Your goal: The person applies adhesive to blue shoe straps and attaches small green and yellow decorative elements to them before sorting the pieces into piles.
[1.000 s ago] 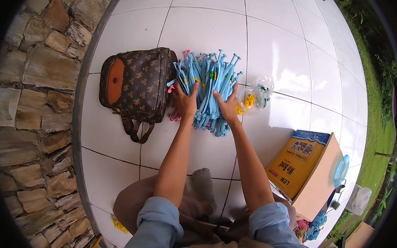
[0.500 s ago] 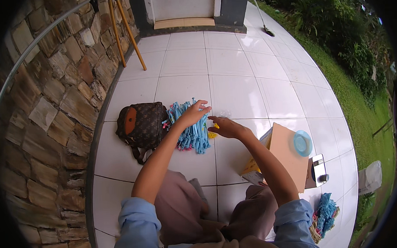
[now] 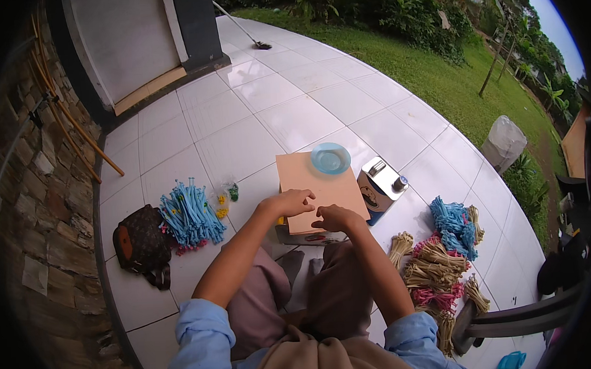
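Note:
My left hand [image 3: 292, 202] hovers over or rests on a peach-coloured flat board [image 3: 301, 174] lying on top of a box; its fingers are loosely bent and apart, with nothing visible in them. Close beside it, my right hand [image 3: 338, 218] is over the near right part of the board, fingers curled but thumb and forefinger apart, also with nothing visible in it. Whether either hand touches the board is hard to tell. A translucent blue round dish [image 3: 330, 158] sits at the board's far right corner.
Left lie a pile of light-blue knotted cords [image 3: 191, 215], a brown backpack [image 3: 143, 240] and small bags of yellow and green pieces [image 3: 222, 206]. On the right stand a tin [image 3: 380, 187] with a small bottle [image 3: 399, 183], plus beige, pink and blue cord bundles [image 3: 434, 264].
My view has turned to the right. Both hands have moved from the blue cord pile on the left to above the peach board. More cord bundles now show on the right.

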Available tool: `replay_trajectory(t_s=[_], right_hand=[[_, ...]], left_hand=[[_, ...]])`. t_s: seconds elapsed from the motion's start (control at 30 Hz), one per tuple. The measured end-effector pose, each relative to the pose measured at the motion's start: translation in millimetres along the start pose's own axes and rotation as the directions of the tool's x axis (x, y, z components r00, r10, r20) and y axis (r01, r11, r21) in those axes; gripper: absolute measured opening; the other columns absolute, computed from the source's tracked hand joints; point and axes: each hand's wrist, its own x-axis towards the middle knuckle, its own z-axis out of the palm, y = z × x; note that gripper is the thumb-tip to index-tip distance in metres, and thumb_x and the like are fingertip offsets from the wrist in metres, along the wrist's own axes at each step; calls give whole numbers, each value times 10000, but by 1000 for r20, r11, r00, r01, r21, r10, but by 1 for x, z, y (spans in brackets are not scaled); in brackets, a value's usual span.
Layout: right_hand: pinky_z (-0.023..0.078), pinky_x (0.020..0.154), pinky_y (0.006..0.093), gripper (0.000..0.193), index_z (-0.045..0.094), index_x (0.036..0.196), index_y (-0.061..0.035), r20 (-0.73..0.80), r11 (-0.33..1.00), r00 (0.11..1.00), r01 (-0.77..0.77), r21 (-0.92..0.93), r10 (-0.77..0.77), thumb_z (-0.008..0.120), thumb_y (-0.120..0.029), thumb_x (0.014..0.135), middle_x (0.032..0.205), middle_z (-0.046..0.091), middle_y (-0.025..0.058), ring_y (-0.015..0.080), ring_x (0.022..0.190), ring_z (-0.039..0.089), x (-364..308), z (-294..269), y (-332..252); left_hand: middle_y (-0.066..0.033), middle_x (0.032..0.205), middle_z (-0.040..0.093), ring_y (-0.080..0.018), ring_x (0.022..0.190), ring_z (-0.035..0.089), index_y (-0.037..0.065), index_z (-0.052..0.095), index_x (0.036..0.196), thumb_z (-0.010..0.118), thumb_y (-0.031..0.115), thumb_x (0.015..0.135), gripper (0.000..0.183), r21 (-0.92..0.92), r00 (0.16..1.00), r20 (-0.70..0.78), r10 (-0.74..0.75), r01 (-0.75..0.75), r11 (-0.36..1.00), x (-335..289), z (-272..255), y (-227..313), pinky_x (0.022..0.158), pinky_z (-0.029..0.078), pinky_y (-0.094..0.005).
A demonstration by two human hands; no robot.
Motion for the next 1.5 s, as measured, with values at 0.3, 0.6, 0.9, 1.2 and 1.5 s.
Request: replay_trajectory(t_s=[0.3, 0.6, 0.9, 1.2, 1.5], right_hand=[[469, 764, 374, 382, 516, 1090, -6, -251, 886, 963, 33, 462, 95, 542, -306, 855, 932, 620, 172, 293, 861, 604, -45, -19, 30], [473, 744, 316, 271, 522, 1112, -60, -504, 689, 611, -94, 719, 610, 531, -199, 880, 910, 630, 131, 199, 825, 610, -171, 9, 58], [466, 710, 285, 264, 525, 1104, -41, -381, 510, 577, -73, 857, 723, 529, -174, 875, 906, 636, 108, 149, 785, 613, -181, 113, 137], [381, 883, 370, 243, 565, 1001, -73, -580, 737, 457, -354, 576, 674, 598, -97, 761, 1051, 509, 115, 313, 1074, 427, -183, 198, 183], [372, 897, 406, 458, 446, 1170, -21, -749, 694, 40, -411, 591, 662, 610, -46, 743, 1142, 454, 173, 331, 1068, 433, -250, 152, 338]], left_hand=[[-135, 1042, 564, -252, 966, 557, 51, 472, 1164, 433, 216, 866, 343, 43, 955, -244, 170, -165, 985, 50, 12, 53, 830, 442, -364], [-155, 1080, 558, -267, 958, 562, 36, 461, 1185, 453, 321, 893, 407, -75, 801, 276, 531, -533, 843, 36, 22, 79, 830, 432, -344], [-163, 1051, 576, -281, 976, 552, 55, 451, 1200, 464, 335, 888, 419, -5, 660, 560, 500, -601, 799, 70, 75, 133, 834, 427, -368], [-163, 1068, 547, -311, 1010, 519, 61, 483, 1147, 523, 292, 845, 382, 161, 697, 577, 426, -608, 777, 172, 192, 131, 876, 405, -389], [-155, 1142, 443, -308, 1118, 393, 59, 466, 1165, 528, 161, 820, 366, -380, 685, -152, 712, -706, 598, 277, 298, 280, 963, 312, -384]])
